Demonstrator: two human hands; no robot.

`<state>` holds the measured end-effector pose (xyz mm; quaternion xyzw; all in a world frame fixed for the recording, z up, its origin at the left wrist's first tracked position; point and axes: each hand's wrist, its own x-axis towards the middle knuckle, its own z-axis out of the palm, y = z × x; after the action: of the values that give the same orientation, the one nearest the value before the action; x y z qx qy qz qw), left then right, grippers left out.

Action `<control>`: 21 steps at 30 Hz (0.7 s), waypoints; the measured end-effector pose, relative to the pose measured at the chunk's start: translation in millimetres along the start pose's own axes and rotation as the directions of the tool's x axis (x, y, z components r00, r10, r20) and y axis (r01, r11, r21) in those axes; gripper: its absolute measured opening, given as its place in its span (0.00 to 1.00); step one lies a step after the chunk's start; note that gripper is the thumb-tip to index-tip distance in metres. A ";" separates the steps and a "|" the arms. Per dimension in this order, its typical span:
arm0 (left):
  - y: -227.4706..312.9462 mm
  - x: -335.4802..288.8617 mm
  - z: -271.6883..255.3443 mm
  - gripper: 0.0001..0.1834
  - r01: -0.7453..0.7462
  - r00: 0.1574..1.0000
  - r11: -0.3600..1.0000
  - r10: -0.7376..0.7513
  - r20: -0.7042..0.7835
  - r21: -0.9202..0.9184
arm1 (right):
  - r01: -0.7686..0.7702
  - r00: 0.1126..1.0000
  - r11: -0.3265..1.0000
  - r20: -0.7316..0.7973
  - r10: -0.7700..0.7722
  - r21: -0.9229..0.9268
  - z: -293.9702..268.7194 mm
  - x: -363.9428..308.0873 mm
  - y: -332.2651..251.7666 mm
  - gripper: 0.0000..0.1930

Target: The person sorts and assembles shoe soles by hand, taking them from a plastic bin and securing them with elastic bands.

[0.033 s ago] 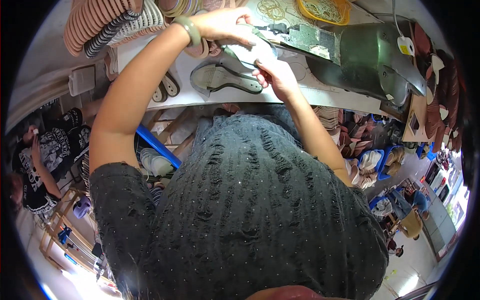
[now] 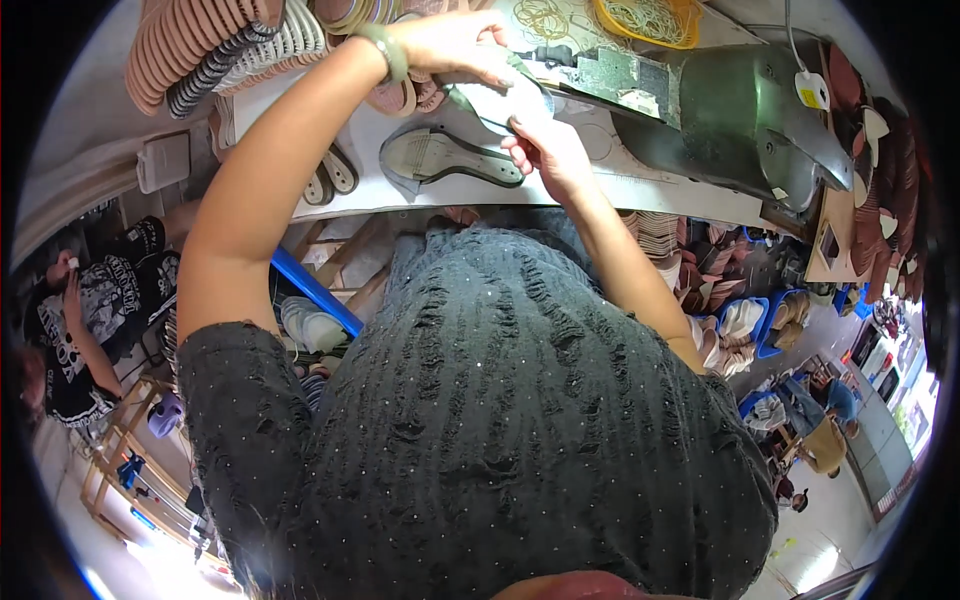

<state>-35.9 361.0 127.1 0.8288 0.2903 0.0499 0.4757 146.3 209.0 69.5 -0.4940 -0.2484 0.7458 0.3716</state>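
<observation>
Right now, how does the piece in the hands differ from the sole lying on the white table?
The held piece is up between the left hand and right hand; the sole lies on the table. The held piece's face looks bright white; the sole's is duller, greyish. The hands partly cover the held piece; most of the sole shows.

Just behind the grip of the left hand, a thick, smooth, grey-green bangle is being worn. Farther back from the grip, a charcoal short-sleeved T-shirt is being worn, marked by ladder-like rips and tiny pale dots.
</observation>
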 end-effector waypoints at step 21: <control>14.9 10.6 -29.2 0.21 0.070 0.989 0.983 -0.046 0.140 -0.172 | 0.152 0.972 0.978 -0.157 -0.174 -0.143 13.7 21.4 -33.9 0.15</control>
<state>-31.2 383.1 153.1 0.7760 0.2758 0.0051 0.5671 139.1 246.4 88.0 -0.5564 -0.3037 0.6505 0.4184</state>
